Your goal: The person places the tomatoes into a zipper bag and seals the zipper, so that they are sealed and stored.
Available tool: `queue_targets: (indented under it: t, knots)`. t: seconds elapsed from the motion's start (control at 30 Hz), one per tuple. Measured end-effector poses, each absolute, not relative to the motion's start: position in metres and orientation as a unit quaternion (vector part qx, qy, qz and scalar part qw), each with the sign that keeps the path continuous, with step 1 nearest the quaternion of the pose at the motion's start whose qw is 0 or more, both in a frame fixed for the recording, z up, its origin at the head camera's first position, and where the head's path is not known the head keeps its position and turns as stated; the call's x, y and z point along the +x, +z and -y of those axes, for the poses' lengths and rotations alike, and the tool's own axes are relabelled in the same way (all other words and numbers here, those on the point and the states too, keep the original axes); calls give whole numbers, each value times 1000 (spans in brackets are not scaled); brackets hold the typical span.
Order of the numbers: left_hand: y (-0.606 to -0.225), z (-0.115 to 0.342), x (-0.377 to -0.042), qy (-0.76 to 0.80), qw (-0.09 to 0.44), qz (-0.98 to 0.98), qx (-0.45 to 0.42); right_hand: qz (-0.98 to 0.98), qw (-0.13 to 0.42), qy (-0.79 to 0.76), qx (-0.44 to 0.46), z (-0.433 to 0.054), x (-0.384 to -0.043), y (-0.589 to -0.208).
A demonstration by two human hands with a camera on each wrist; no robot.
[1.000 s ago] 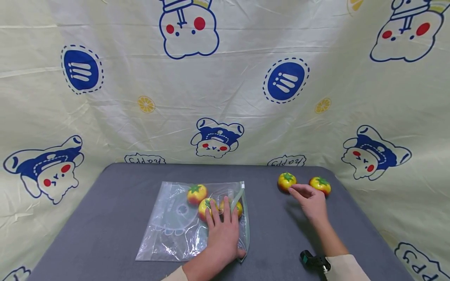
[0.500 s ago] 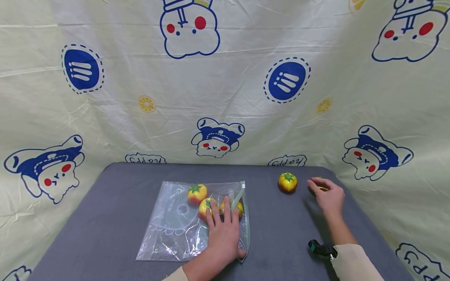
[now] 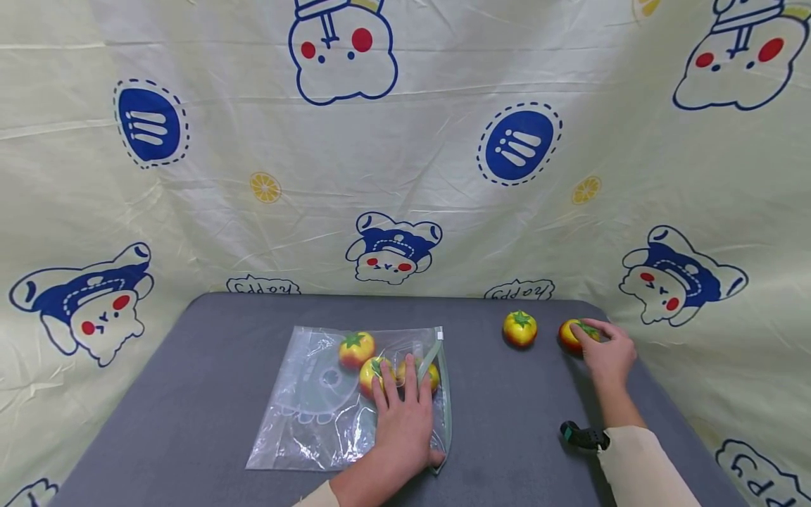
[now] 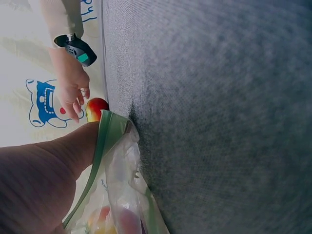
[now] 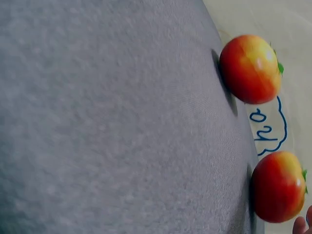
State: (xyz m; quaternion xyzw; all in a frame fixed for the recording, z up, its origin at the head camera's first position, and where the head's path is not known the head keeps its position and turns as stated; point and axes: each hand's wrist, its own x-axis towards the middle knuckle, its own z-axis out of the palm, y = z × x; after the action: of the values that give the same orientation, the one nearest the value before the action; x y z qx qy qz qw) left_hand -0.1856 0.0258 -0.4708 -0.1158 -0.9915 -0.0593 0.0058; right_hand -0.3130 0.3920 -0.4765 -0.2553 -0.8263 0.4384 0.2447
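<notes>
Head: gray table (image 3: 209, 394), surface looks like matte fabric. Pale backdrop (image 3: 215, 127) behind w/ blue cartoon prints, orange slices, a few creases. Clear zip bag (image 3: 310, 447) flat on table, left of ctr, 3 red-yellow fruits (image 3: 369, 378) w/ green tops showing in it. L hand (image 3: 405, 429) lies on bag, fingers spread & straight, tips by the fruits; thumb near bag's green edge. R hand (image 3: 610, 355) at far-right fruit (image 3: 566, 336): thumb over near side, fingers around far side; can't tell if pinching. Other loose fruit (image 3: 520, 329) just left of it, both on table. Blk device (image 3: 584, 436) at R wrist.

L wrist: L thumb against green zip strip (image 4: 101, 139); fruit blurry thru plastic. R hand beside a fruit, bg.

R wrist: 2 loose fruits on table, apart; R fingertips only just in at lower corner, near the lower fruit.
</notes>
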Motion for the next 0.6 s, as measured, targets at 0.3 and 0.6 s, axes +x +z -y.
queue_targets:
  t: [0.3, 0.6]
  knots:
    - [-472, -26, -186, -63, 1, 992, -114, 815, 204, 464, -282, -402, -318, -480]
    - [-473, -26, -187, -69, 1, 991, -113, 796, 157, 501, -301, -408, -320, -484]
